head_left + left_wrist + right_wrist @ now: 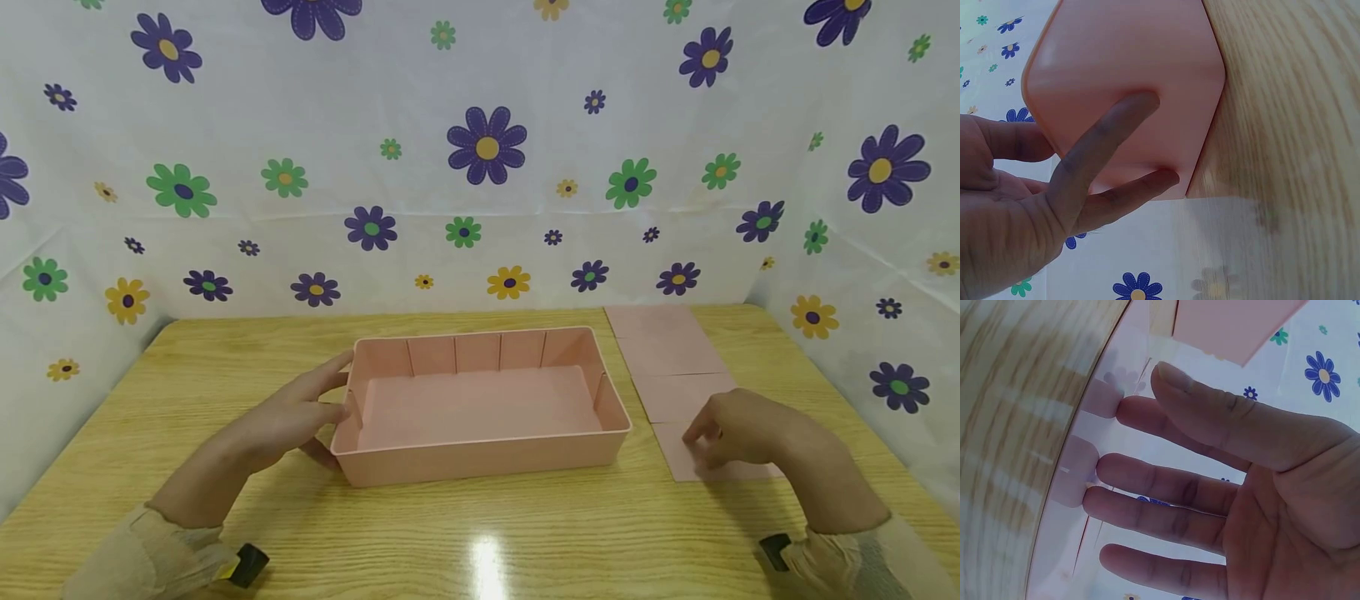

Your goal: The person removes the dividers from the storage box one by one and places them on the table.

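Observation:
A long, shallow pink box (480, 462) with an open top stands on the table, grooves running down its inner walls. My left hand (288, 417) rests against its left end; in the left wrist view the nearly straight fingers (1113, 128) touch the outside of the end wall (1129, 62). Right of the box, several thin flat pink panels (667, 354) lie in a row running back. My right hand (746, 433) is over the nearest panel (678, 458). In the right wrist view its extended fingertips (1100, 500) touch the glossy panel surface (1054, 562), thumb held apart.
The wood-grain table (405, 533) reaches back to a white cloth (337, 125) printed with flowers, which also hangs at both sides. A dark strap end (247, 565) hangs by the left sleeve, another (775, 552) by the right.

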A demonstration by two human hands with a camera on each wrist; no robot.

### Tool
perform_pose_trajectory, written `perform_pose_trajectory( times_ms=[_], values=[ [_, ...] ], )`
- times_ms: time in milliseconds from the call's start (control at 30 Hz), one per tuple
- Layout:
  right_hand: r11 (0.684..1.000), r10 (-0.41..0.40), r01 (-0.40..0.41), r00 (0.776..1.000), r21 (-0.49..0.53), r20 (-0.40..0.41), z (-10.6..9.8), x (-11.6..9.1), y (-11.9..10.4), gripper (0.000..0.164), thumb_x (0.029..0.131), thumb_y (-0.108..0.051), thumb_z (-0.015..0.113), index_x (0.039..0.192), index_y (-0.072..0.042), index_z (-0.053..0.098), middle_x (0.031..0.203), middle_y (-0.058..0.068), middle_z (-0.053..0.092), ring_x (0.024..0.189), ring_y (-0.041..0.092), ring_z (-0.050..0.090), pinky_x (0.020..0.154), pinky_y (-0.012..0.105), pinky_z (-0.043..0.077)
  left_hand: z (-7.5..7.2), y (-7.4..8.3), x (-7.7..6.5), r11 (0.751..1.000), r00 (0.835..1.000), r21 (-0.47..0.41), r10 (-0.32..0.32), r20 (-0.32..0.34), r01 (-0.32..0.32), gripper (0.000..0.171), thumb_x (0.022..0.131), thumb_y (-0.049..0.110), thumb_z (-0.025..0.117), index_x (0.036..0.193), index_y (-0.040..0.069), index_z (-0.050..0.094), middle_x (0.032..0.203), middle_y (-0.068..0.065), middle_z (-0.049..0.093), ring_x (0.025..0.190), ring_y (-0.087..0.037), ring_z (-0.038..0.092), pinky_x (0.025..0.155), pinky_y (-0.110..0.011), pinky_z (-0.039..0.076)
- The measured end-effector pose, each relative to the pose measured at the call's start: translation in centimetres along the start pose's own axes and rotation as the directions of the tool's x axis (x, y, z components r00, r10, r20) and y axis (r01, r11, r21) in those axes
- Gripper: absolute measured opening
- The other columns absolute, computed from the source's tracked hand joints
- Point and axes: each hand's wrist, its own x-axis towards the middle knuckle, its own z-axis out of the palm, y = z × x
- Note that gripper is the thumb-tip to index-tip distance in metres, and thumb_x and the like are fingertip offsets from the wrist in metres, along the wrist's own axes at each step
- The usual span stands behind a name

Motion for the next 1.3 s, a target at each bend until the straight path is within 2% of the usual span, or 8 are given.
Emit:
perform_pose_trajectory(
  times_ms=[233,367,600,700,833,1133,1233,1300],
  values=[
    [1.000,-0.014,0.014,1.000,0.002,0.006,0.0,0.1,0.0,0.025,0.073,-0.019,0.073,0.097,-0.016,0.071,0.090,0.000,0.063,0.082,0.017,0.056,0.073,0.041,0.051,0.1,-0.1,-0.2,1.000,1.000,-0.009,-0.004,0.004,0.004,0.068,0.095,0.009,0.043,0.148,0.031,0.008,0.152,-0.015,0.011,0.110,-0.037,0.050,0.063,-0.050,0.055],
    [0.998,-0.066,0.065,0.992,-0.014,-0.104,-0.4,0.2,-0.2,0.025,0.079,-0.021,0.069,0.102,-0.013,0.069,0.090,-0.001,0.064,0.082,0.017,0.057,0.073,0.040,0.052,0.0,-0.1,-0.1,1.000,1.000,-0.004,-0.003,-0.001,0.003,0.068,0.094,0.009,0.044,0.148,0.031,0.009,0.152,-0.015,0.011,0.109,-0.036,0.051,0.064,-0.050,0.055],
    [0.965,-0.109,0.202,0.889,0.168,-0.444,-1.0,2.4,-3.3,0.038,0.091,-0.028,0.057,0.122,-0.007,0.056,0.108,0.007,0.063,0.081,0.013,0.060,0.062,0.030,0.054,0.4,-0.3,0.9,1.000,1.000,-0.020,0.010,-0.005,-0.010,0.068,0.093,0.009,0.046,0.148,0.031,0.011,0.152,-0.013,0.013,0.113,-0.038,0.048,0.061,-0.051,0.054],
    [0.940,-0.061,0.192,0.907,0.281,-0.416,-0.9,3.9,-4.8,0.051,0.092,-0.032,0.054,0.132,-0.001,0.045,0.122,0.018,0.055,0.081,0.014,0.062,0.059,0.028,0.054,0.8,-0.5,1.8,1.000,1.000,-0.024,0.020,-0.012,-0.020,0.068,0.093,0.007,0.046,0.147,0.031,0.013,0.152,-0.012,0.014,0.115,-0.040,0.046,0.060,-0.052,0.054],
    [0.957,-0.040,0.143,0.926,0.253,-0.374,-0.5,5.4,-5.4,0.057,0.086,-0.019,0.055,0.135,0.005,0.037,0.114,0.024,0.058,0.078,0.016,0.061,0.057,0.028,0.052,0.9,-0.2,3.0,1.000,1.000,0.001,0.025,-0.010,-0.025,0.069,0.092,0.007,0.046,0.148,0.030,0.014,0.151,-0.013,0.017,0.115,-0.041,0.045,0.058,-0.051,0.054],
    [0.986,-0.070,0.138,0.853,0.095,-0.517,-0.6,8.8,-4.4,0.059,0.081,-0.008,0.048,0.136,0.007,0.034,0.096,0.022,0.062,0.056,0.014,0.045,0.050,0.029,0.040,-0.1,1.1,6.2,1.000,1.000,0.021,0.003,-0.020,-0.002,0.069,0.090,0.004,0.043,0.148,0.026,0.012,0.149,-0.016,0.018,0.120,-0.044,0.038,0.060,-0.050,0.055],
    [0.986,-0.058,0.129,0.861,0.107,-0.505,-1.3,9.3,-4.0,0.060,0.088,-0.022,0.050,0.140,0.001,0.031,0.102,0.020,0.062,0.060,0.017,0.052,0.051,0.030,0.044,-0.6,1.3,6.6,0.998,0.999,0.059,0.024,-0.038,-0.022,0.065,0.093,0.008,0.043,0.149,0.021,0.011,0.148,-0.019,0.020,0.121,-0.044,0.037,0.062,-0.049,0.055],
    [0.991,-0.041,0.098,0.874,0.094,-0.485,-2.0,8.7,-3.4,0.064,0.092,-0.038,0.048,0.142,-0.002,0.030,0.111,0.021,0.060,0.075,0.023,0.060,0.061,0.036,0.051,-1.1,1.2,6.3,0.971,0.994,0.222,0.096,-0.043,-0.084,0.061,0.096,0.017,0.044,0.148,0.015,0.012,0.148,-0.020,0.022,0.121,-0.041,0.040,0.070,-0.048,0.054]
  ],
)
